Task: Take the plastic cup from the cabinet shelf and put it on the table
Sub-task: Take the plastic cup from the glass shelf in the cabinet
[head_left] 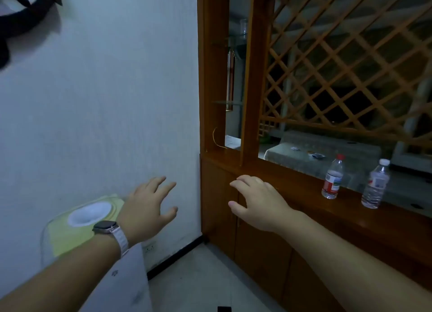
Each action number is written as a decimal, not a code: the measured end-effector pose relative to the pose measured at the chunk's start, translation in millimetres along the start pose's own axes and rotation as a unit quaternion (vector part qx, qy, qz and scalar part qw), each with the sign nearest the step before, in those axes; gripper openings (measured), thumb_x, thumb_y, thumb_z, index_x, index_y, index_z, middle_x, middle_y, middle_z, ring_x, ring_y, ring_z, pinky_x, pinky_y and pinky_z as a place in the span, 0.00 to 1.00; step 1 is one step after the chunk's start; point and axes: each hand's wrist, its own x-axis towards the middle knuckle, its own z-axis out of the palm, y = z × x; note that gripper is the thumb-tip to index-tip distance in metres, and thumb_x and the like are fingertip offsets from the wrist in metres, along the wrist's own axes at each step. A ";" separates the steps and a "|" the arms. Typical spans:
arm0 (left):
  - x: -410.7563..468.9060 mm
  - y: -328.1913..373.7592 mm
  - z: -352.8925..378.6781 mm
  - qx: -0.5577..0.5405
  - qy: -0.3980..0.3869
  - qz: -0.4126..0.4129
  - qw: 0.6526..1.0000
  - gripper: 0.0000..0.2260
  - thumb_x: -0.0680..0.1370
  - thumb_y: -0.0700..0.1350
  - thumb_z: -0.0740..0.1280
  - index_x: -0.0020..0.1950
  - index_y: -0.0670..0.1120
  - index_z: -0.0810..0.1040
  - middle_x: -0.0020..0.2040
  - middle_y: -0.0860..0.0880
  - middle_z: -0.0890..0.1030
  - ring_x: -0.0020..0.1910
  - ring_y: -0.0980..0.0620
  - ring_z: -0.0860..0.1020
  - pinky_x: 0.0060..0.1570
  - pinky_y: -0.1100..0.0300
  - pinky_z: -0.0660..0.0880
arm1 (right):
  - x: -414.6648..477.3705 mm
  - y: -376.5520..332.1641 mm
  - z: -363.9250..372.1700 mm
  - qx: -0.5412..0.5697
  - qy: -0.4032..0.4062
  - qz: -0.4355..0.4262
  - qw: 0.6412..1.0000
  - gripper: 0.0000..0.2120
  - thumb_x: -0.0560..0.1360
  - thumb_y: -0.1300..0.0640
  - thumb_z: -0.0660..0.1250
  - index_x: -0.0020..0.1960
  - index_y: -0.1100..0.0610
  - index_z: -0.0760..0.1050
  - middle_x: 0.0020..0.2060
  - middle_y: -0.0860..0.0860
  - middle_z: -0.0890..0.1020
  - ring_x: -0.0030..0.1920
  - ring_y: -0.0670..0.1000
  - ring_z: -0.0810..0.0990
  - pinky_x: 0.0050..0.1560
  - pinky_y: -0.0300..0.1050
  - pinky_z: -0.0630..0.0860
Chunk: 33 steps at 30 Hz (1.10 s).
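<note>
A clear plastic cup (243,28) stands on a glass shelf (230,38) high in the narrow open bay of the wooden cabinet (257,241). My left hand (147,208), with a watch on its wrist, is held out in front of the white wall, fingers spread, holding nothing. My right hand (257,201) hovers near the cabinet's counter edge, fingers apart and empty. Both hands are far below the cup. At the lower left a table (121,279) with a pale cloth shows partly behind my left arm.
Two plastic water bottles (333,177) (375,184) stand on the cabinet counter at the right. A wooden lattice panel (350,66) fills the upper right. A white bowl (88,213) on a yellow-green mat lies at the left. A second glass shelf (228,102) sits lower down.
</note>
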 end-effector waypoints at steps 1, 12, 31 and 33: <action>12.4 -10.6 8.2 -0.006 -0.008 0.000 1.000 0.31 0.69 0.62 0.58 0.67 0.48 0.74 0.67 0.42 0.76 0.64 0.40 0.74 0.61 0.43 0.71 | 14.4 1.5 6.2 0.000 -0.001 0.002 1.000 0.28 0.78 0.39 0.56 0.75 0.47 0.62 0.74 0.47 0.65 0.74 0.50 0.62 0.71 0.51 0.60; 178.7 -135.5 76.5 -0.009 0.013 0.024 1.000 0.31 0.70 0.62 0.59 0.67 0.47 0.75 0.65 0.42 0.77 0.63 0.40 0.75 0.59 0.43 0.73 | 201.5 14.8 45.2 -0.011 -0.013 0.063 0.998 0.28 0.78 0.40 0.58 0.76 0.48 0.61 0.74 0.48 0.66 0.73 0.51 0.63 0.70 0.51 0.63; 377.9 -197.6 201.7 -0.008 -0.006 0.010 1.000 0.31 0.70 0.63 0.59 0.68 0.48 0.73 0.67 0.43 0.76 0.64 0.43 0.75 0.61 0.46 0.72 | 420.6 134.6 118.0 0.018 -0.028 0.060 0.998 0.29 0.78 0.40 0.58 0.76 0.47 0.60 0.75 0.47 0.64 0.74 0.51 0.62 0.71 0.52 0.64; 409.0 -197.3 223.1 -0.007 -0.013 0.009 1.000 0.31 0.70 0.63 0.59 0.68 0.48 0.73 0.66 0.43 0.77 0.64 0.43 0.75 0.60 0.46 0.73 | 449.0 158.4 129.9 0.025 -0.033 0.055 0.998 0.29 0.78 0.40 0.58 0.76 0.47 0.60 0.75 0.47 0.64 0.74 0.50 0.62 0.71 0.52 0.64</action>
